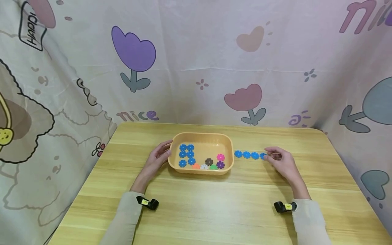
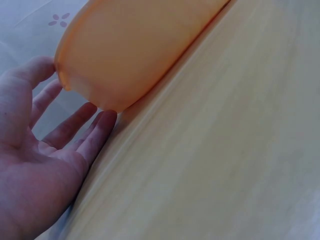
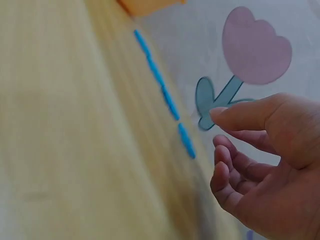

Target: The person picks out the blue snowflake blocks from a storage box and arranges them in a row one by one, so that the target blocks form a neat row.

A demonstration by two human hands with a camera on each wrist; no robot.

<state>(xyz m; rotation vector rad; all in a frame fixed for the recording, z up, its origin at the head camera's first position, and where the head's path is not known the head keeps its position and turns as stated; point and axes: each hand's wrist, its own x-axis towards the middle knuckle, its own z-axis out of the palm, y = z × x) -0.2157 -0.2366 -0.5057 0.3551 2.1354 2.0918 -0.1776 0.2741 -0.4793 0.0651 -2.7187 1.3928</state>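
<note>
A shallow orange plastic bin (image 1: 202, 172) stands on the table. My left hand (image 1: 157, 158) touches its left end, thumb near the rim and the other fingers, fairly straight, against the lower wall (image 2: 135, 55). To the bin's right, several blue snowflake discs (image 1: 246, 154) form a row, seen almost edge-on in the right wrist view. My right hand (image 1: 282, 162) hovers by the row's right end, beside the last blue disc (image 3: 186, 141). Thumb and fingers are apart there, and nothing shows between them. Inside the bin, blue snowflake discs (image 1: 182, 154) lie grouped on the left.
Also in the bin, along its front right, are a brown disc (image 1: 209, 161), a pink disc (image 1: 220, 157), a purple disc (image 1: 220, 165), and orange, white and green ones. The wooden table (image 1: 202, 207) meets a patterned cloth backdrop (image 1: 190, 44) behind.
</note>
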